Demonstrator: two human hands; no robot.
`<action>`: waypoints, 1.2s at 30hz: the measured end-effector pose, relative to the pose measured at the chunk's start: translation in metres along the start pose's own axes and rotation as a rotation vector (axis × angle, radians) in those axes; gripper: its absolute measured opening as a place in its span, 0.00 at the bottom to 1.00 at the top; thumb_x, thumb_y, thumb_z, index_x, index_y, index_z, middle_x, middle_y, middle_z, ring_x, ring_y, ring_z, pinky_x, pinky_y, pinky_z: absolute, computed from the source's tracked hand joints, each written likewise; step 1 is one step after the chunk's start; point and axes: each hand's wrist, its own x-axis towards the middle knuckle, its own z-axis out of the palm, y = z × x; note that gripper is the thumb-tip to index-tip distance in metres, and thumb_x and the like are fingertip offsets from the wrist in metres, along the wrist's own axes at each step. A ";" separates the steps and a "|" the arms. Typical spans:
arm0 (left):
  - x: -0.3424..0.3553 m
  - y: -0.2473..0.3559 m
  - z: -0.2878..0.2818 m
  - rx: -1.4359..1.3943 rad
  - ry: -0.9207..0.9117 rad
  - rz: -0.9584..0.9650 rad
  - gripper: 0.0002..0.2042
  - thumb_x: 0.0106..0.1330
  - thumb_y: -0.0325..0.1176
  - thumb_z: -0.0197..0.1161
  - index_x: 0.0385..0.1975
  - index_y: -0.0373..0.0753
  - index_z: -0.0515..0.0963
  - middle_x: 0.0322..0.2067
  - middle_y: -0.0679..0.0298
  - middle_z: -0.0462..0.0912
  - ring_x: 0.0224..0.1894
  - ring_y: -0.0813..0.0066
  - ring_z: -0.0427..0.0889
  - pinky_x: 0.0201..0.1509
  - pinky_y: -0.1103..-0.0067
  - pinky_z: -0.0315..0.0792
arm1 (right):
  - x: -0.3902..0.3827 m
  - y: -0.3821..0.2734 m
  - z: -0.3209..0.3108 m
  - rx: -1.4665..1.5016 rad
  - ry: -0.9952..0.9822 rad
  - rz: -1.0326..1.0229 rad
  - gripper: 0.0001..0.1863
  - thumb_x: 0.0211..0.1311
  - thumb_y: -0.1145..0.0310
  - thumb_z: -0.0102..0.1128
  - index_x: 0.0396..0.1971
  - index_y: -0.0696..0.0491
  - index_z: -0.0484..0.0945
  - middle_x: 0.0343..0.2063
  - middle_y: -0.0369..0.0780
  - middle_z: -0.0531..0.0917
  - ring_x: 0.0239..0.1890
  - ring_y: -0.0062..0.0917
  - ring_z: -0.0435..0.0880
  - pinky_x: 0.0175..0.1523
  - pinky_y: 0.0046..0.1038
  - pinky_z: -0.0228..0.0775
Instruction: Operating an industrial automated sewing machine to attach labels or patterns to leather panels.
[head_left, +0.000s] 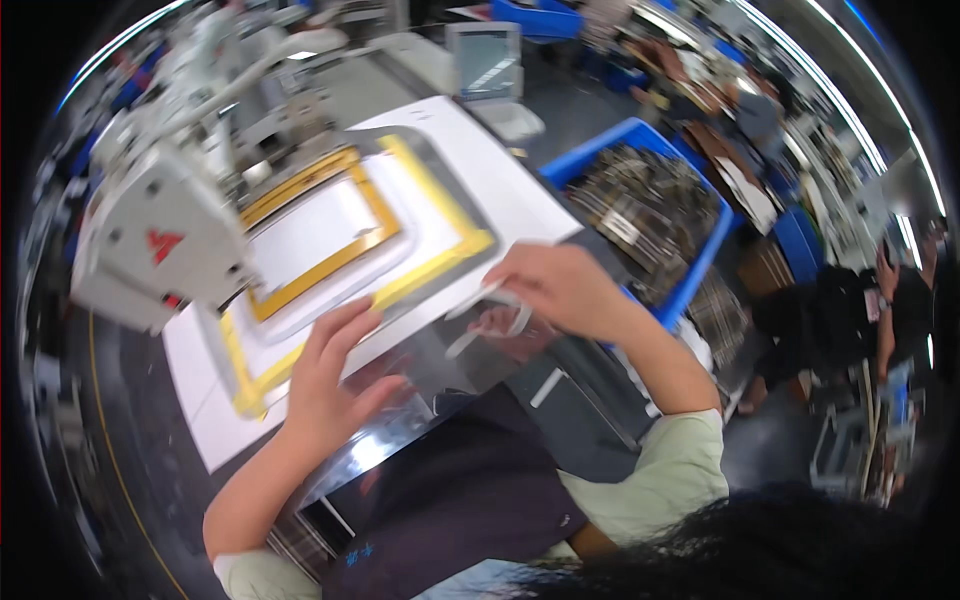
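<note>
My left hand (335, 385) hovers by the near edge of the white work board (195, 375), fingers spread and holding nothing that I can see. To the right, my right hand (565, 288) is closed in a pinch on a thin white strip (472, 301) that seems to bend into a loop with two free ends; blur hides its exact kind. Both hands are above a shiny reflective surface (385, 440) at the board's near side. Ahead of them lies a frame edged with yellow tape (440, 205), with a smaller amber frame (330, 265) inside it around white material.
A white sewing machine head (160, 240) overhangs the board's left side. At right stands a blue bin (700, 275) of plaid fabric pieces (640, 215). A grey screen (484, 60) is at the back. Another person (830, 320) is at far right.
</note>
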 end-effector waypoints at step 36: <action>-0.043 -0.041 -0.065 0.114 0.109 -0.839 0.12 0.61 0.39 0.63 0.26 0.36 0.76 0.22 0.59 0.77 0.25 0.63 0.78 0.31 0.73 0.71 | 0.157 -0.061 0.119 0.130 -0.434 -0.208 0.16 0.61 0.58 0.57 0.33 0.58 0.81 0.26 0.47 0.82 0.32 0.41 0.81 0.39 0.35 0.71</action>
